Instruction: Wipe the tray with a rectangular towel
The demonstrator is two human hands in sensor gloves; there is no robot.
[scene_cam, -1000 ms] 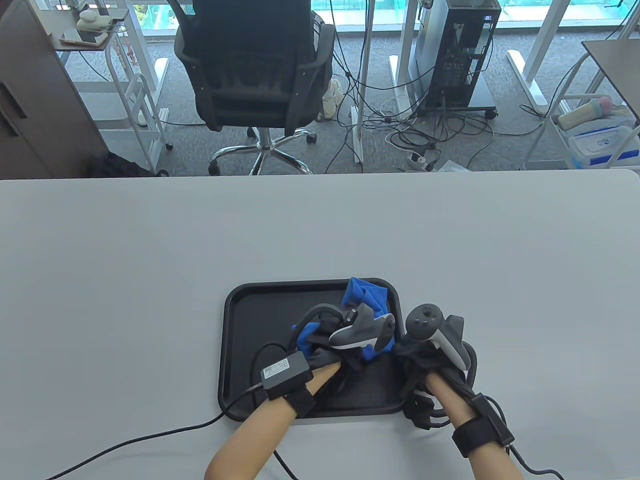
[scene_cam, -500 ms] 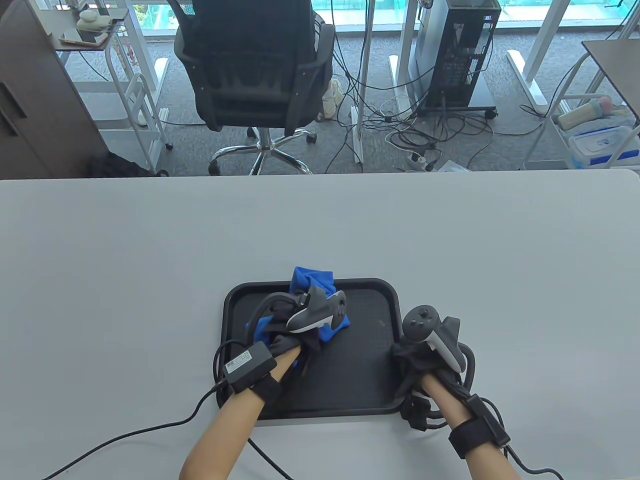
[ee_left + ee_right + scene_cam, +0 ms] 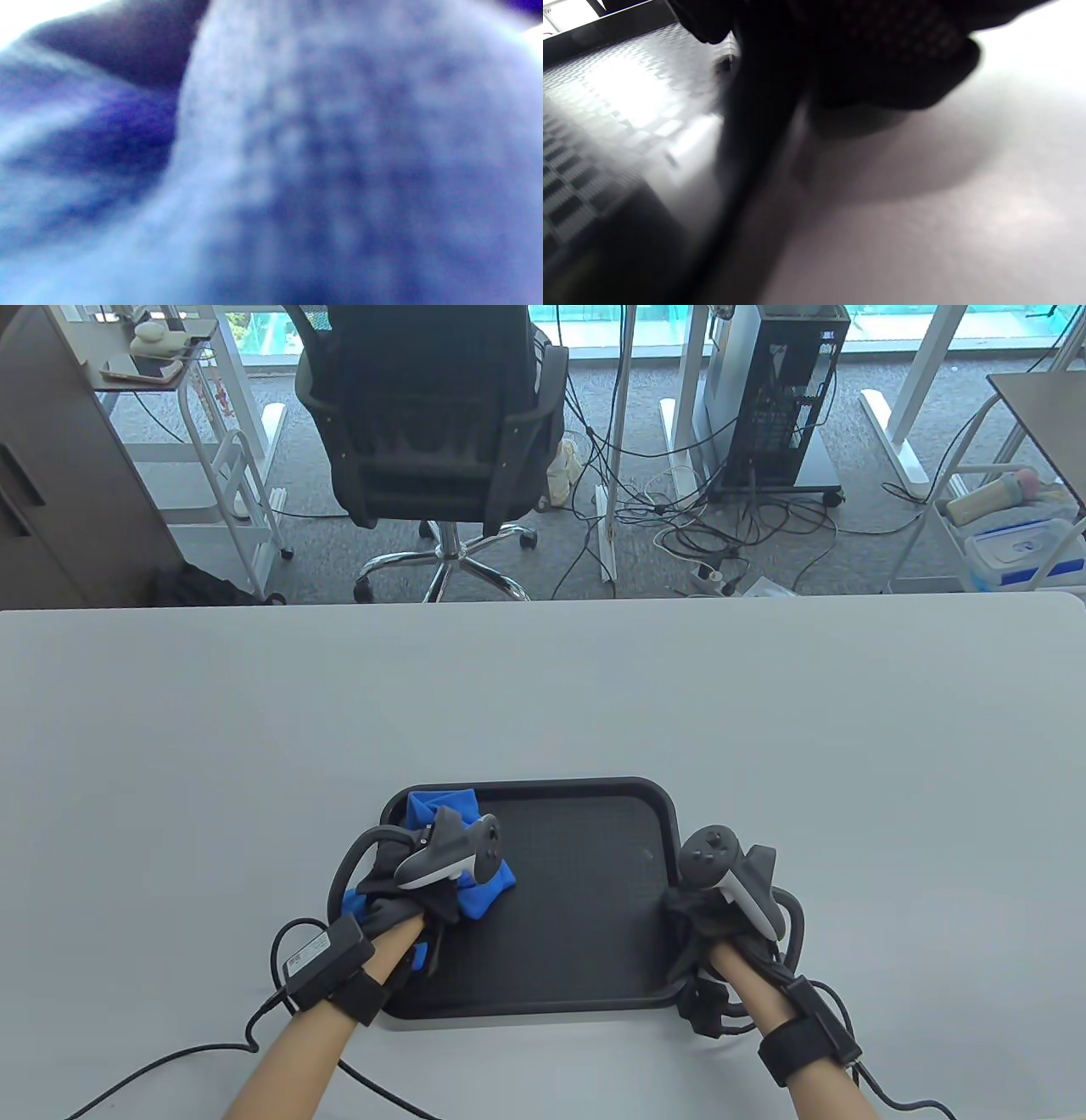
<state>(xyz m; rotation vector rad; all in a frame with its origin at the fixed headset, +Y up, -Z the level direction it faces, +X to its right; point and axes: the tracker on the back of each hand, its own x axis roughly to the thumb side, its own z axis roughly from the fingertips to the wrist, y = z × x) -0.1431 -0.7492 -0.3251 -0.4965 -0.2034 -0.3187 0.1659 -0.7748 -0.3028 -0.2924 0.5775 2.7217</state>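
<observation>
The crumpled blue cloth towel (image 3: 462, 848) is being gripped and pressed by the left hand (image 3: 416, 891) into the black rectangular plastic tray's (image 3: 585, 891) far-left corner; its right rim is being gripped by the right hand (image 3: 721, 920).

the table view is sharp and evenly bright, daylight coming from the windows at the far side; the table (image 3: 543, 687) shows only soft, faint shadows. straight lines bow slightly toward the edges. the left wrist view is wholly out of focus, filled by blue towel (image 3: 339, 169) fabric, with blown-out white at the top corners. the right wrist view is blurred and high in contrast: glare washes the textured tray (image 3: 606, 106), and the right hand (image 3: 874, 55) is a black silhouette casting a soft shadow.
</observation>
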